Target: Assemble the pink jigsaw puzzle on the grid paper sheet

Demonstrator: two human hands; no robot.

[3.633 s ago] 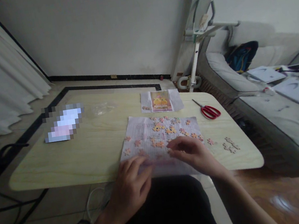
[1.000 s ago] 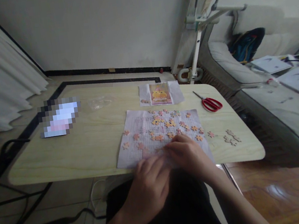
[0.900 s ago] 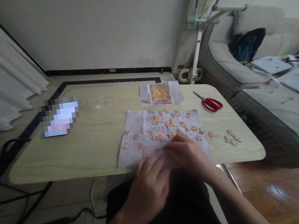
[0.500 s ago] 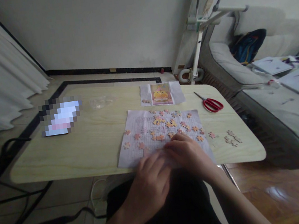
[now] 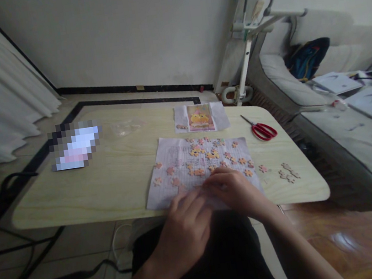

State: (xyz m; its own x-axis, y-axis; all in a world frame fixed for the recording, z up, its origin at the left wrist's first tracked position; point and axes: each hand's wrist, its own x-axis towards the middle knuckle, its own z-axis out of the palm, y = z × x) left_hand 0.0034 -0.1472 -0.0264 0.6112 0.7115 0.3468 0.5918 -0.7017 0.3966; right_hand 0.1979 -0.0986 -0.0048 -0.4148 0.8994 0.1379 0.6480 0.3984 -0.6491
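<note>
Here, nearest me, my left hand [image 5: 186, 225] and right hand [image 5: 236, 190] meet, fingers curled down on the near edge of the one white lined paper sheet [image 5: 176, 168]; whether they pinch a piece I cannot tell. Beyond them some twenty small orange-pink jigsaw pieces [image 5: 209, 157] lie scattered on that sheet on the pale wooden table [image 5: 116, 181]. Farther off lie one duck picture card [image 5: 200, 117] and one pair of red-handled scissors [image 5: 263, 131].
</note>
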